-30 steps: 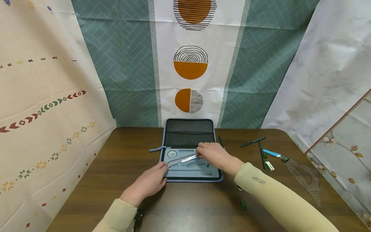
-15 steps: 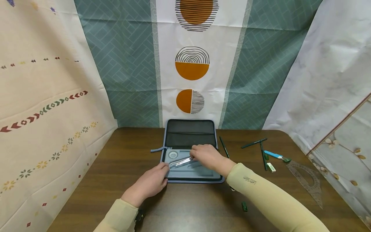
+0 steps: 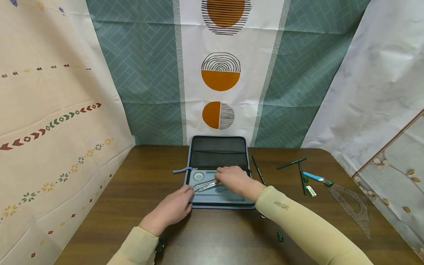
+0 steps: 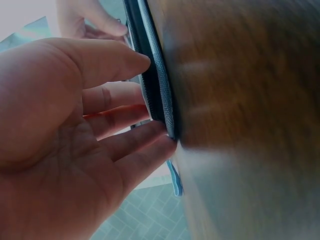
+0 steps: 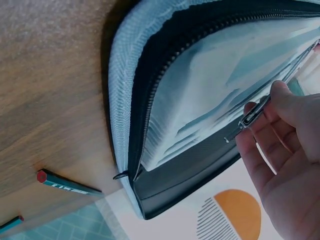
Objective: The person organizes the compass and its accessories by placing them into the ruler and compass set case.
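Observation:
An unzipped blue-grey stationery case (image 3: 218, 151) lies spread on the table, its dark mesh lid at the back and a pale moulded tray (image 3: 215, 200) in front. Over the tray, my right hand (image 3: 233, 178) pinches a silver drawing compass (image 3: 206, 185) between thumb and fingers; the right wrist view shows the metal compass (image 5: 252, 115) at the fingertips. My left hand (image 3: 170, 209) holds the case's front left corner, thumb and fingers spread along the zipped rim (image 4: 159, 75). Its fingertips are near the compass's left end; whether they touch it is unclear. A round pale dial (image 3: 198, 176) sits in the tray.
Dark green pencils (image 3: 291, 163) lie right of the case, one (image 3: 258, 169) close beside it. Further right are a blue-handled tool (image 3: 313, 176), a white eraser (image 3: 311, 191) and a clear set square (image 3: 352, 206). A small green piece (image 3: 280, 236) lies near the right forearm.
My right hand has moved left with the compass, bringing it further over the tray's left part. The left hand has stayed at the case corner.

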Available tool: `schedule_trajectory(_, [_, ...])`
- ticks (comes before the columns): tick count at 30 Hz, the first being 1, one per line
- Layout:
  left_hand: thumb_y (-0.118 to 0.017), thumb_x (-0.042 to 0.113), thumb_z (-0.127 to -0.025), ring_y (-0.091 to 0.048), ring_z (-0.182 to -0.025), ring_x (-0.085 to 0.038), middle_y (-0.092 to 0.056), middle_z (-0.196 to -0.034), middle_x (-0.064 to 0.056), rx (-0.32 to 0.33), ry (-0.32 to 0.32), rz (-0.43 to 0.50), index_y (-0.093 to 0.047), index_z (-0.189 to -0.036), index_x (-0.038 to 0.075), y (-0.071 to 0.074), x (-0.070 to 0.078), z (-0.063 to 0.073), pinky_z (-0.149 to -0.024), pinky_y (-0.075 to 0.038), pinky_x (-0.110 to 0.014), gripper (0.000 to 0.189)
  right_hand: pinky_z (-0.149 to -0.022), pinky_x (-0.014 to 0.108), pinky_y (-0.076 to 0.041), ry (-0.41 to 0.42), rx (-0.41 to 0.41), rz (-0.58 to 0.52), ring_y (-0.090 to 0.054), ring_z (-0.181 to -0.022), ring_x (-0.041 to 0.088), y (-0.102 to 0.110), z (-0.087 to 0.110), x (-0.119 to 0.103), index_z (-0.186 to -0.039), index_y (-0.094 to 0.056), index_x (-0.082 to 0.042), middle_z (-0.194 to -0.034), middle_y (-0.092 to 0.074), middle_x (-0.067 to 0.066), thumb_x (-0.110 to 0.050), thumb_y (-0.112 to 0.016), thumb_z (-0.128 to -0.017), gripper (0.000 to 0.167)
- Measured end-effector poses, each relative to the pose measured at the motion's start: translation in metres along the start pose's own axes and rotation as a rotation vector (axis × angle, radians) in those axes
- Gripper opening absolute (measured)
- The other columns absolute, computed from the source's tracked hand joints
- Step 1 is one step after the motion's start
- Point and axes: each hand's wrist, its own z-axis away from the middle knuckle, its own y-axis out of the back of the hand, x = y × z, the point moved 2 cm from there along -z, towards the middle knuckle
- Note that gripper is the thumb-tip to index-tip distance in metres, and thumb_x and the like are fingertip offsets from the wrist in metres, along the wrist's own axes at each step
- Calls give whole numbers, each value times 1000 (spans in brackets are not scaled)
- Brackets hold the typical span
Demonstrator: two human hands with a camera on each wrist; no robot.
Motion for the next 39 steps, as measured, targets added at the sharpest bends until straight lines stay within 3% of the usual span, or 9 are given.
schedule_trajectory(16, [-80, 3, -99, -69, -109, -26, -65, -135, -18, -11, 12, 4, -69, -133, -6, 1, 1, 0, -96, -62, -45, 37, -75, 33, -59, -15, -17, -13, -68, -86, 12, -1, -6, -2, -102, -80, -23, -96, -69, -8, -23, -84, -100, 5])
schedule_trajectory(26, [-80, 3, -99, -71, -114, -29, -65, -136, -19, 6, -6, -17, -69, -132, -7, 1, 1, 1, -96, -62, -45, 36, -68, 28, -55, 4, 46, -54, -65, -79, 8, 0, -6, -2, -96, -82, -24, -90, -68, -9, -22, -89, -95, 7])
schedule_trajectory(39, [-81, 3, -98, -70, -114, -29, -65, -136, -19, 2, -4, -18, -69, -131, -7, 1, 1, 0, -95, -62, -46, 36, -75, 30, -61, 1, 61, -110, -72, -87, 9, 1, -5, 1, -98, -86, -24, -94, -72, -10, -19, -90, -93, 8])
